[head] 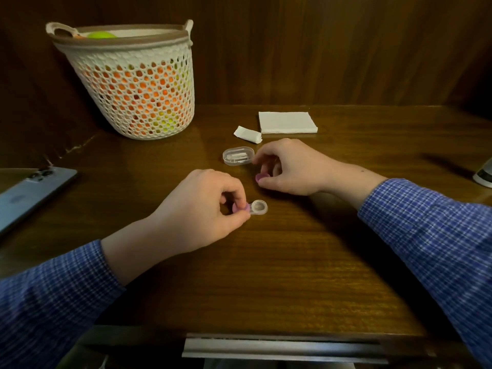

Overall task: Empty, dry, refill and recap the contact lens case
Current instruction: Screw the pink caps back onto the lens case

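Note:
The clear contact lens case (258, 208) lies on the wooden desk (292, 262). Its right well is uncapped. My left hand (202, 209) pinches the pink cap (239, 208) on the case's left well between thumb and fingers. Further back and to the right, my right hand (287, 167) holds the other pink cap (262, 177) in curled fingers just above the desk. A small clear plastic box (238, 155) lies behind my right hand's fingertips. A folded white tissue stack (287, 122) and a rolled scrap of tissue (247, 134) lie at the back.
A white woven basket (133, 83) with orange and yellow-green contents stands at the back left. A phone (29, 193) lies at the left edge. A white object (484, 174) shows at the right edge. A dark wooden wall closes the back.

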Demonstrator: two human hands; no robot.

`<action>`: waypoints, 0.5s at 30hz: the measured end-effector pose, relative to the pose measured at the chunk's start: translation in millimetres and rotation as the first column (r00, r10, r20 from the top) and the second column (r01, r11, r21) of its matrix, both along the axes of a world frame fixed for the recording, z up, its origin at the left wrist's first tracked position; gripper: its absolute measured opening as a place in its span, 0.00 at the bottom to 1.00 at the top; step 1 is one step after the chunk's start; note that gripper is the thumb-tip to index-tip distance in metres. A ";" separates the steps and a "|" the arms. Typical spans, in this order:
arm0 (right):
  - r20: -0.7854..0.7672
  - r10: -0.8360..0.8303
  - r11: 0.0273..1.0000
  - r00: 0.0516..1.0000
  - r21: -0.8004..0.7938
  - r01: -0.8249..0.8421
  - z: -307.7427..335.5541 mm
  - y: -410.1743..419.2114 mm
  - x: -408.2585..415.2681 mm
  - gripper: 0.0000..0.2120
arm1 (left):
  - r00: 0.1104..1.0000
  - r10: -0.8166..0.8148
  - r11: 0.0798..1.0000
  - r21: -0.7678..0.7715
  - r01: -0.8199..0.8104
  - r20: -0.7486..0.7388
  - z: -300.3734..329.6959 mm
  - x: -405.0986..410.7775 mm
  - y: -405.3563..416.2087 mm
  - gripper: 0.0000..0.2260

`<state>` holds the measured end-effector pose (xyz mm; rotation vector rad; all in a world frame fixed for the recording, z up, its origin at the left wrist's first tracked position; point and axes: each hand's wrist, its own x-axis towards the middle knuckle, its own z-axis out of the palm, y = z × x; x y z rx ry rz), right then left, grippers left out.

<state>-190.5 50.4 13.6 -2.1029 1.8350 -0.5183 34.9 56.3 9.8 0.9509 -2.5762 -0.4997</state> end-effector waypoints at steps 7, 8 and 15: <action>-0.098 0.025 0.998 0.995 0.053 -0.020 20.4 37.6 -41.3 0.10 | 0.998 -0.056 0.998 0.025 0.057 -0.020 0.1 -21.2 -1.8 0.02; -0.076 0.025 0.999 0.997 0.044 -0.021 22.6 45.2 -47.6 0.08 | 0.998 -0.069 0.997 0.024 0.069 -0.016 0.2 -25.9 -1.9 0.02; 0.479 -0.017 1.000 0.878 -0.004 0.022 13.9 72.1 -69.5 0.08 | 0.991 -0.132 0.991 0.004 0.132 0.008 -1.6 -55.9 -1.2 0.02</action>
